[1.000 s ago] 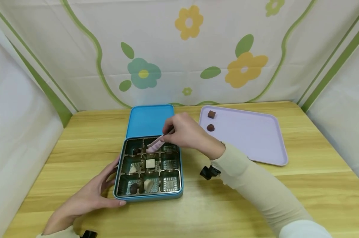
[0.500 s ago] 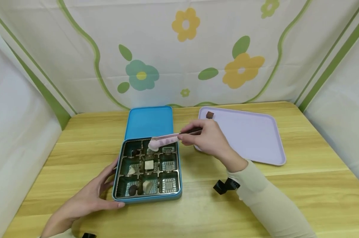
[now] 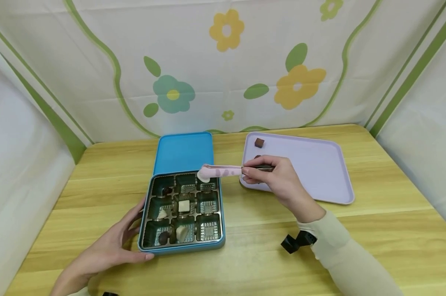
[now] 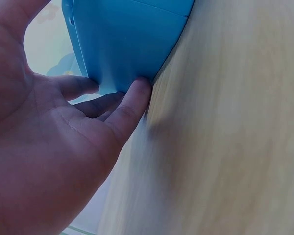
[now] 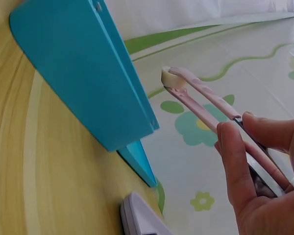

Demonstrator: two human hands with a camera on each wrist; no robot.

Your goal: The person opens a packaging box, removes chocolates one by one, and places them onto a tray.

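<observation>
My right hand (image 3: 282, 181) pinches small pink tongs (image 3: 226, 171) with metal handles. Between their tips, in the right wrist view, is a small white chocolate (image 5: 171, 78), raised clear of the box. In the head view it hangs over the back-right compartment of the blue chocolate box (image 3: 182, 248). My left hand (image 3: 109, 248) rests against the box's left side, thumb along the front corner; the left wrist view shows its fingertips (image 4: 139, 88) on the blue wall. Inside sit a white square chocolate (image 3: 183, 206), a pale chocolate (image 3: 181, 233) and several others.
The blue lid (image 3: 183, 153) lies flat behind the box. To the right is a lilac tray (image 3: 308, 164) with a dark brown square chocolate (image 3: 259, 142) and another brown piece (image 3: 257, 156) partly behind my hand. A flowered cloth (image 3: 208, 61) closes off the back.
My right hand has drawn the tongs up out of the box's back-middle compartment and rightward, bringing the white chocolate with them. My left hand keeps its place at the box.
</observation>
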